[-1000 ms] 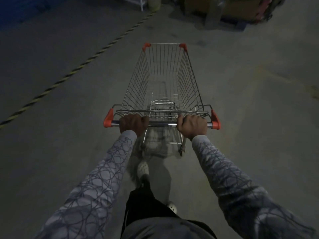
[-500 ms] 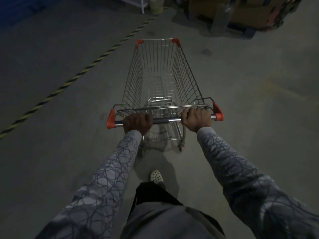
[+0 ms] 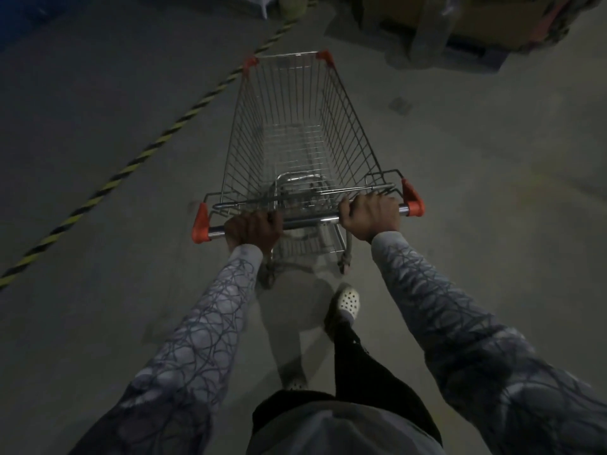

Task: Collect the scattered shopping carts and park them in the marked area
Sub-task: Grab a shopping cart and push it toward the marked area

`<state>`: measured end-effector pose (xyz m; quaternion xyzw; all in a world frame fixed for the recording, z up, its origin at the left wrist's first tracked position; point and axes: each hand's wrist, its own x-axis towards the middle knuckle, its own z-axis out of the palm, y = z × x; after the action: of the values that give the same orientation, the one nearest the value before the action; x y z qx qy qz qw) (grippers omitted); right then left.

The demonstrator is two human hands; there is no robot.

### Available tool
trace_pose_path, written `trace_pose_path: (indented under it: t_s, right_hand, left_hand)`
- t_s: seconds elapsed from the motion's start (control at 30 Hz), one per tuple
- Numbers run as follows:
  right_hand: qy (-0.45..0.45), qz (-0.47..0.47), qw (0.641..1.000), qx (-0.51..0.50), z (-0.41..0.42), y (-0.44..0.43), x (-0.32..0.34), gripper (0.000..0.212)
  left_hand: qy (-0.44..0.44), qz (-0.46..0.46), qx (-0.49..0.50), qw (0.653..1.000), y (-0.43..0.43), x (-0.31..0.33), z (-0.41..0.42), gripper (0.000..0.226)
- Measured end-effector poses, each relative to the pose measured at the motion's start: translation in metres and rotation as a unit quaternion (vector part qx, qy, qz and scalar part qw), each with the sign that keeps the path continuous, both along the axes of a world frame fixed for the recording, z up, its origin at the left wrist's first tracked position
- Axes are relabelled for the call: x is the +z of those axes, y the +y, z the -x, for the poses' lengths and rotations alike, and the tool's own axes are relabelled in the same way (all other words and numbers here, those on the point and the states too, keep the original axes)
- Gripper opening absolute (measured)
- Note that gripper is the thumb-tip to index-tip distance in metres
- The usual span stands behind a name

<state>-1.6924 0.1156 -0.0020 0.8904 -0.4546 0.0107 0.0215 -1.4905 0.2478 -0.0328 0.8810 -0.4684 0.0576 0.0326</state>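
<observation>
Cart (image 3: 295,142): left hand (image 3: 253,229), right hand (image 3: 371,218), fingers clamped on handle (image 3: 308,221); nose swung nearer striped line (image 3: 147,152), upper left; parking likely close.

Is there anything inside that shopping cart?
The cart looks empty: only its wire bottom and a folded metal flap near the handle show. The corner behind the right hand is hidden, and the dim light could mask small items.

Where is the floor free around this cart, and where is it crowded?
Bare floor lies right of the cart, nearer than the stacked boxes, and left, between the cart and the striped line. Ahead to the right it is crowded by the boxes.
</observation>
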Motion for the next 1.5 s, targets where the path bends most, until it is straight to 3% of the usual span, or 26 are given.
trace_pose_path:
  t_s: [0.1, 0.2, 0.3, 0.43, 0.57, 0.7, 0.97, 1.2, 1.43, 1.5]
  right_hand:
    - [-0.015, 0.001, 1.0, 0.005, -0.031, -0.069, -0.001, 0.05]
    - [-0.019, -0.01, 1.0, 0.015, -0.063, -0.132, 0.0, 0.048]
    - [-0.014, -0.012, 0.999, 0.035, -0.092, -0.188, -0.001, 0.051]
    - [-0.009, -0.021, 0.998, 0.057, -0.128, -0.254, 0.002, 0.05]
    - [0.01, -0.018, 0.997, 0.071, -0.173, -0.325, 0.002, 0.047]
    - [-0.01, -0.025, 0.997, 0.075, -0.228, -0.404, 0.004, 0.048]
    - [0.005, -0.033, 0.995, 0.097, -0.346, -0.564, 0.008, 0.057]
    - [0.025, -0.022, 0.993, 0.113, -0.434, -0.687, 0.011, 0.058]
    - [0.029, -0.034, 0.991, 0.129, -0.53, -0.819, 0.008, 0.054]
    - [0.026, -0.042, 0.988, 0.144, -0.559, -0.86, 0.008, 0.055]
  left_hand:
    - [-0.032, -0.042, -0.009, 0.999, -0.048, 0.004, -0.014, 0.03]
    - [-0.028, -0.147, -0.018, 0.989, -0.117, 0.025, -0.041, 0.026]
    - [-0.027, -0.116, 0.026, 0.993, -0.162, 0.023, -0.061, 0.034]
    - [0.052, 0.006, 0.106, 0.993, -0.227, 0.024, -0.096, 0.049]
    - [0.084, -0.002, 0.132, 0.988, -0.294, 0.022, -0.137, 0.062]
    - [0.038, -0.044, 0.112, 0.992, -0.368, 0.009, -0.194, 0.072]
    - [0.051, 0.013, 0.157, 0.986, -0.523, 0.005, -0.307, 0.062]
    - [-0.001, -0.083, 0.12, 0.989, -0.638, -0.024, -0.409, 0.046]
    - [-0.064, 0.017, 0.096, 0.993, -0.761, -0.005, -0.483, 0.035]
    - [-0.037, -0.013, 0.122, 0.992, -0.799, -0.001, -0.507, 0.038]
